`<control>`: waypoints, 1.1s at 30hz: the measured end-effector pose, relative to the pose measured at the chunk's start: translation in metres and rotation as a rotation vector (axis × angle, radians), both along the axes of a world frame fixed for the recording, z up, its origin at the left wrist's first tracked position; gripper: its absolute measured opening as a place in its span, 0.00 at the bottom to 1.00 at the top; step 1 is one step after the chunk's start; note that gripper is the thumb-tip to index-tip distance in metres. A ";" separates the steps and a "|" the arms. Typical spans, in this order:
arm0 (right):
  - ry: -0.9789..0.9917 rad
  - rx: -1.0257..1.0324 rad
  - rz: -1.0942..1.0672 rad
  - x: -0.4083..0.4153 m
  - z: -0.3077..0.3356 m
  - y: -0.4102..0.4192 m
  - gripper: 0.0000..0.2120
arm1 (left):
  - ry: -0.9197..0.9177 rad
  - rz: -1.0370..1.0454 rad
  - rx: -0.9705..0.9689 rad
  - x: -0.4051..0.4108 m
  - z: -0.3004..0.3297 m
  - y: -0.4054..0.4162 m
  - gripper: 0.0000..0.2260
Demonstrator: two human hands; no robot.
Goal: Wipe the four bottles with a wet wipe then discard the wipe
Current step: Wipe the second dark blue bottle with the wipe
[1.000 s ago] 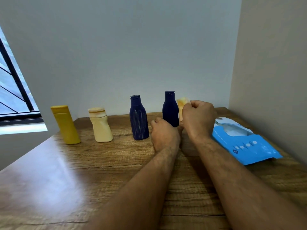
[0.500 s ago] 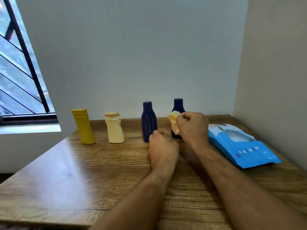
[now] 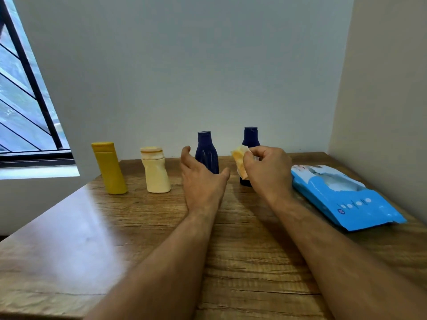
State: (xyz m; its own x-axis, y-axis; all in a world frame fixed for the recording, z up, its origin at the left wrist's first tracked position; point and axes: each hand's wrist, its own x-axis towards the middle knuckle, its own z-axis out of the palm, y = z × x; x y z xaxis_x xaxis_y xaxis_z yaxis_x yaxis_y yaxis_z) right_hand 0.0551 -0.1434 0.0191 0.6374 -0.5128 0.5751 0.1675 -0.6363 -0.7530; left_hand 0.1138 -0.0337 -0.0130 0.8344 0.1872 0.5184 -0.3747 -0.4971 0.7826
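Bottles stand in a far row w/ left navy bottle (image 3: 207, 155) btwn spread fingers of left hand (image 3: 201, 181), prob. to steady it, while right hand (image 3: 268, 172) pinches wipe (image 3: 240, 161) just right, ready to rub.

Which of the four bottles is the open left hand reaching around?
The left dark blue bottle, third from the window. The left hand is spread open around it; the other three bottles stand clear of that hand.

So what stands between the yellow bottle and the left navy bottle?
Head view: only the cream bottle, upright on the table, apart from both.
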 end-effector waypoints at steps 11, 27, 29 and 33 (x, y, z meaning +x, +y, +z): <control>-0.076 0.027 0.062 0.004 -0.008 0.006 0.11 | 0.067 -0.225 -0.111 0.004 -0.006 0.007 0.25; -0.150 0.014 0.363 0.002 -0.007 0.015 0.10 | 0.264 -0.775 -0.422 -0.004 -0.002 0.036 0.24; -0.121 0.017 0.419 0.003 -0.009 0.016 0.12 | 0.253 -0.797 -0.423 -0.003 -0.001 0.037 0.24; -0.084 -0.072 0.417 0.003 -0.014 0.014 0.12 | 0.383 -0.846 -0.629 -0.008 0.003 0.038 0.15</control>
